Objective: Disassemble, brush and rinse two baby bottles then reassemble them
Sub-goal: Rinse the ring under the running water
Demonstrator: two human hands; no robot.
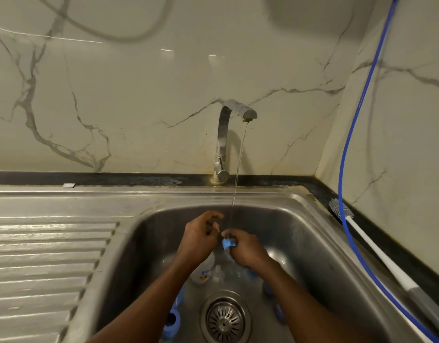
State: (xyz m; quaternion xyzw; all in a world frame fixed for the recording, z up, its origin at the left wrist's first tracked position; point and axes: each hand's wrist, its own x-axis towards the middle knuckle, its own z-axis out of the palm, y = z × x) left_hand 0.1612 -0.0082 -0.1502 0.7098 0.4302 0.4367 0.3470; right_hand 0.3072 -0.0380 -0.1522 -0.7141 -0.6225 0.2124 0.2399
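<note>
Over the steel sink (312,243) both hands meet under a thin stream of water from the tap (224,142). My right hand (245,248) grips a small blue bottle part (228,243). My left hand (201,236) is just left of it with fingers curled; whether it pinches anything I cannot make out. On the sink floor lie a clear bottle with a printed picture (203,271), a clear teat (218,274), and blue parts: a ring (171,323), a piece (180,297) and others (279,310) partly hidden under my right forearm.
The drain strainer (225,318) sits at the sink's front middle. A ribbed draining board (45,268) lies to the left. On the right counter lies a bottle brush (342,210) with a long white handle, beside a blue hose (349,144) along the wall.
</note>
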